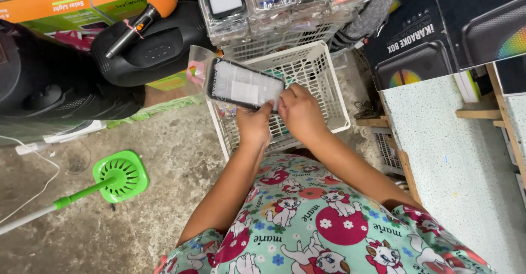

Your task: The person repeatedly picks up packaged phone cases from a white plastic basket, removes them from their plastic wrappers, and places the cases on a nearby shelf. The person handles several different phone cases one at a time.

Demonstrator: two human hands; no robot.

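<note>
Phone case (244, 85) in a clear plastic sleeve, dark-rimmed with a pale backing card, held flat above the white plastic basket (323, 82), over its near-left corner. Left hand (255, 125) pinches the case's near edge, thumb on top. Right hand (298, 112) closes its fingertips on the right end, where the sleeve seems to open — both hands grasping the one case.

Judgement: handling goes best with the left hand keeping the case level while the right works only the sleeve's end, so the thin plastic does not tear or the card slip.

Count: one basket, more packets lying inside it. Behind the basket, a stack of similar sleeved cases (285, 3) — number unclear. Left of it, one black speaker (153, 46) with one orange-headed microphone (139, 24); further left, on the concrete, one green floor tool (118, 176).
</note>
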